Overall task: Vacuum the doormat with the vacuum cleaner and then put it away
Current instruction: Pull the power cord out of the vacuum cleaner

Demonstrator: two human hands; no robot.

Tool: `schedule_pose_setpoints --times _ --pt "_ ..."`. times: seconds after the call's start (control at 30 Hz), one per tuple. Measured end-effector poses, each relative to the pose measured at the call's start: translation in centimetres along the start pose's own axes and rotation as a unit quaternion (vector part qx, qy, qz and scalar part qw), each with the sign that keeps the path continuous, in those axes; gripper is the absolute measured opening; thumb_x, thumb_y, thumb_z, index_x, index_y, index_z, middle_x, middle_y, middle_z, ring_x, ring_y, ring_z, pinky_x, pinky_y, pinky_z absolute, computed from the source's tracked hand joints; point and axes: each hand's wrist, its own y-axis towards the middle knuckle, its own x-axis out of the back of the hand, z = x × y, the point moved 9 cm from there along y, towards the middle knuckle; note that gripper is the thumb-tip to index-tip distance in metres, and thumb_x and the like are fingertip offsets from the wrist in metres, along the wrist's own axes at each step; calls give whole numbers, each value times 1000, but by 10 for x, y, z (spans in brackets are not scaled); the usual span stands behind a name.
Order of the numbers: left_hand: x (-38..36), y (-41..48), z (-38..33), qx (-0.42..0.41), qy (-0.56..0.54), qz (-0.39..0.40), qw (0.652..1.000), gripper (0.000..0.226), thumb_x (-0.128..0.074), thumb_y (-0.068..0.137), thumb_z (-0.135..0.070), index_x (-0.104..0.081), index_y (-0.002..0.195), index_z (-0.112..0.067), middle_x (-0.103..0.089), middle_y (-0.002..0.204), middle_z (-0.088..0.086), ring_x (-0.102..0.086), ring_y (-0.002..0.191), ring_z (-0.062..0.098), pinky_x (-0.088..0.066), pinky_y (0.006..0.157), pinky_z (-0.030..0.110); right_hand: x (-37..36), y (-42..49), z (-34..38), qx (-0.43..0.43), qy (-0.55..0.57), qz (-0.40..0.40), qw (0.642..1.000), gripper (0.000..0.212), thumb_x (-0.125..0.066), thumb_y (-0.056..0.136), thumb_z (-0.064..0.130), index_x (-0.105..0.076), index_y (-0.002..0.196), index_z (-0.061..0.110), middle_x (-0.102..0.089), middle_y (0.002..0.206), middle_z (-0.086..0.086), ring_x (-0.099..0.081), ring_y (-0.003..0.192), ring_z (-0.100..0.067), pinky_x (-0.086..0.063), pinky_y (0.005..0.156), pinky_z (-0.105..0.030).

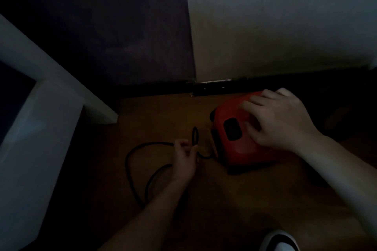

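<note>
While right hand (pixel 279 120) presses flat on red vacuum (pixel 240 138), left hand (pixel 184 159) pinches black cord (pixel 130 161).

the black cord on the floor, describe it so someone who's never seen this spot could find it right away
Start at the pale wall and drop to the wooden floor below it, where the red vacuum cleaner sits under the right hand. The black cord leaves its left side, passes through the left hand and loops across the floor. It is the only thin, dark, curving line there.
</note>
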Motion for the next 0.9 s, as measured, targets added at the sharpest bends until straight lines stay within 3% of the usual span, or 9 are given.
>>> schedule_pose_setpoints --times 0.07,0.17,0.23,0.3,0.4,0.53,0.63,0.77,0.9 --pt "9 10 -18 -74 104 -26 991 23 -57 97 -8 -46 111 -21 -56 102 -2 -57 82 11 -48 70 25 0 0 0 1 -2 -3 1000 51 -41 82 47 -72 112 21 -72 96 0 -64 92 -28 -42 79 -39" --pt "14 21 -42 -180 274 -50 943 32 -61 91 -9 -55 121 -16 -48 117 5 -51 105 22 -47 88 37 -1 0 0 5 -3 -5 1000 49 -42 83 46 -71 112 19 -72 95 -1 -64 91 -29 -41 79 -40" --pt "5 26 -43 -167 316 -4 934 27 -56 95 -20 -57 122 -16 -48 125 6 -45 118 26 -41 100 42 -2 0 0 5 -2 -2 1000 50 -42 83 46 -71 112 19 -72 95 -2 -64 91 -30 -42 79 -40" --pt "-20 24 -41 -224 405 94 882 30 -53 98 -22 -60 126 -18 -49 132 4 -40 126 26 -34 105 41 -2 0 0 4 1 0 1000 52 -40 82 47 -71 112 18 -72 96 -2 -64 91 -31 -43 80 -41" --pt "-47 16 -31 -284 499 166 802 47 -52 94 -12 -47 141 -13 -51 136 13 -51 121 32 -42 95 37 -2 0 1 4 -1 3 1000 53 -39 82 48 -72 112 19 -73 97 -2 -64 92 -30 -42 80 -40" --pt "-53 25 -17 -219 500 174 819 49 -62 92 -25 -48 136 -9 -64 118 16 -63 103 34 -49 77 33 -3 1 1 6 -2 2 1000 52 -38 82 49 -71 110 20 -72 95 -1 -63 91 -30 -40 80 -40" --pt "-56 37 -8 -199 505 162 824 23 -62 91 -13 -63 113 -6 -69 105 14 -67 95 31 -51 71 30 -3 0 0 7 -1 -6 1000 53 -39 82 48 -72 110 19 -71 94 -2 -63 90 -31 -40 78 -40" --pt "-49 53 -3 -168 409 116 889 27 -56 90 -6 -70 113 -9 -71 103 11 -67 94 28 -56 74 32 -3 1 1 11 -4 -12 1000 51 -40 81 47 -72 109 19 -71 93 -2 -64 90 -31 -40 77 -40" --pt "-45 62 -14 -131 270 94 949 35 -52 97 -2 -64 129 -9 -68 122 9 -63 113 24 -50 92 26 -2 2 1 12 1 -17 1000 50 -40 81 47 -72 106 19 -71 92 -2 -63 89 -31 -40 76 -40"
